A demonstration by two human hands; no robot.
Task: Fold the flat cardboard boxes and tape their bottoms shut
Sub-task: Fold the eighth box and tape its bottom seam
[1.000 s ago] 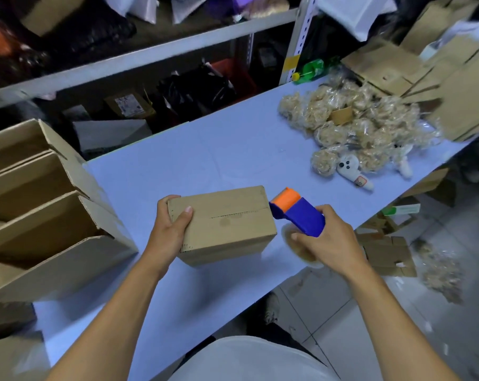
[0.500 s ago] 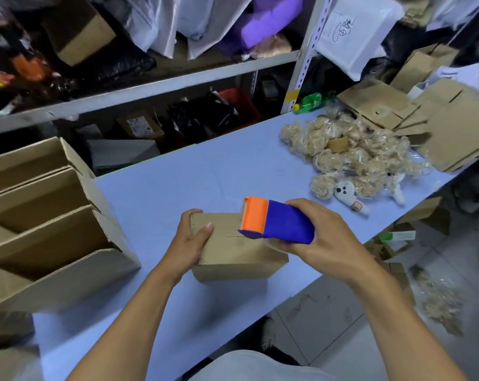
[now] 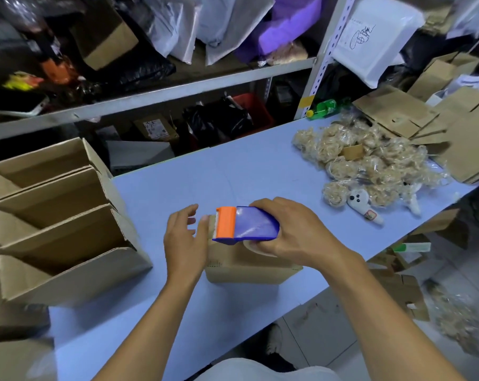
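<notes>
On the pale blue desk (image 3: 233, 171), one small brown cardboard box (image 3: 249, 266); right hand (image 3: 296, 235) fingers grip one blue-and-orange tape dispenser (image 3: 246, 225); left hand (image 3: 184, 240) fingers spread loosely; four open brown cardboard boxes (image 3: 60, 224) stand left.

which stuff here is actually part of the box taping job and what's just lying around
Part of the job:
- small cardboard box under both hands
- tape dispenser, gripped in the right hand
- left hand beside the box
- folded boxes, left
- flat cardboard, far right

Lying about:
- bagged plush toys
- green bottle
- white toy
</notes>
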